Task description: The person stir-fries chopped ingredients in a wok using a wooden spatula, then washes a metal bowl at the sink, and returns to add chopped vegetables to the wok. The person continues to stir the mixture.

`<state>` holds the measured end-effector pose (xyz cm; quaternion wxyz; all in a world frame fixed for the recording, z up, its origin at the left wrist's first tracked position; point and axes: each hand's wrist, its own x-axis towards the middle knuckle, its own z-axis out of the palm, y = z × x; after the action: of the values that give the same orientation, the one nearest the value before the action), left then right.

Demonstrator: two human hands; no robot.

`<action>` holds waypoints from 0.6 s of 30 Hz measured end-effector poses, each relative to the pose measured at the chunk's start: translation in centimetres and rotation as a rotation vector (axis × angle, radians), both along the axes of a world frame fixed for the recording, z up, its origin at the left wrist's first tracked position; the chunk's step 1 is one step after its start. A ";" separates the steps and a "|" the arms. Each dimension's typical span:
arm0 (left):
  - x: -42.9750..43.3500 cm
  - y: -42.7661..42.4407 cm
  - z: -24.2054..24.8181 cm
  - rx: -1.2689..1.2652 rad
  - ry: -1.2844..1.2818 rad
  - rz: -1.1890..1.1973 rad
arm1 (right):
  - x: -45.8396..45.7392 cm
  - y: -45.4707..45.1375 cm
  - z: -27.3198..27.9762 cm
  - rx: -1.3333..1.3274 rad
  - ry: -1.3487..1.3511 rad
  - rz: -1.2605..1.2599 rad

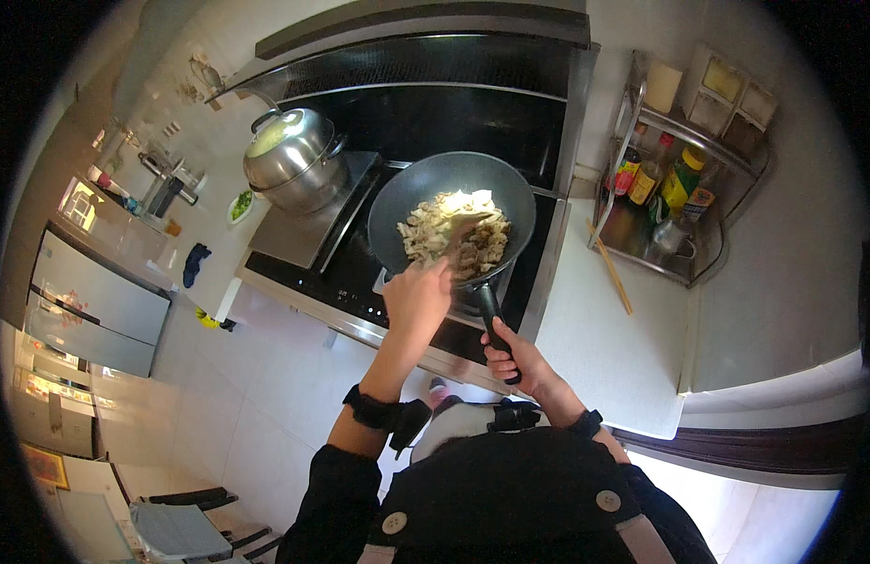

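A dark frying pan (389,204) sits on the stove and holds pale and browned pieces of food, perhaps sliced mushrooms or meat (424,225). My left hand (421,292) grips a wooden spatula (464,229), whose blade rests blurred among the pieces. Around the pan's black handle (490,310) close the fingers of my right hand (516,359), below and to the right of the left one. The part of the spatula inside my left fist is hidden.
Left of the pan, a lidded steel pot (294,166) stands on a metal cover plate (287,240). A small dish of chopped greens (242,206) is beyond it. To the right, chopsticks (611,271) lie on the white counter (604,366), by a rack (696,264) of bottles.
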<state>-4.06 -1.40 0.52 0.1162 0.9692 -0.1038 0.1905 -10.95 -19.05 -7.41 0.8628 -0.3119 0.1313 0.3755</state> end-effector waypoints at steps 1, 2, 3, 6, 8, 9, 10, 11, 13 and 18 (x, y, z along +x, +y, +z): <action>0.4 -0.1 -0.3 0.010 0.025 -0.009 | 0.0 0.0 0.0 -0.007 -0.013 -0.001; 0.6 -0.1 -0.6 0.033 0.046 -0.010 | 0.0 0.1 0.0 -0.011 -0.011 -0.002; 1.0 0.0 -0.7 0.052 0.082 -0.035 | 0.0 0.0 0.0 -0.009 -0.003 -0.009; 1.9 0.4 -0.7 0.103 0.033 0.085 | -0.1 0.0 0.1 -0.018 -0.015 -0.007; 2.3 0.5 -0.6 0.090 -0.033 0.120 | -0.1 0.0 0.1 -0.021 -0.014 -0.004; 2.4 0.4 -0.7 0.064 -0.010 0.049 | -0.1 0.0 0.1 -0.018 -0.013 -0.002; 2.6 0.3 -0.8 0.048 -0.009 0.023 | -0.1 0.0 0.2 -0.013 -0.001 -0.002; 2.7 0.2 -0.9 0.028 0.000 -0.031 | 0.0 0.0 0.2 -0.011 -0.006 0.002; 3.0 0.0 -1.2 0.015 -0.004 -0.014 | 0.0 0.0 0.3 -0.006 0.025 -0.001; 4.4 0.2 -1.7 0.003 0.010 0.117 | 0.0 -0.1 0.4 -0.031 -0.007 -0.001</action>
<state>0.35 -1.23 -1.18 0.1037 0.9748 -0.0467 0.1920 -10.92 -19.14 -6.99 0.8585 -0.3267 0.1342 0.3717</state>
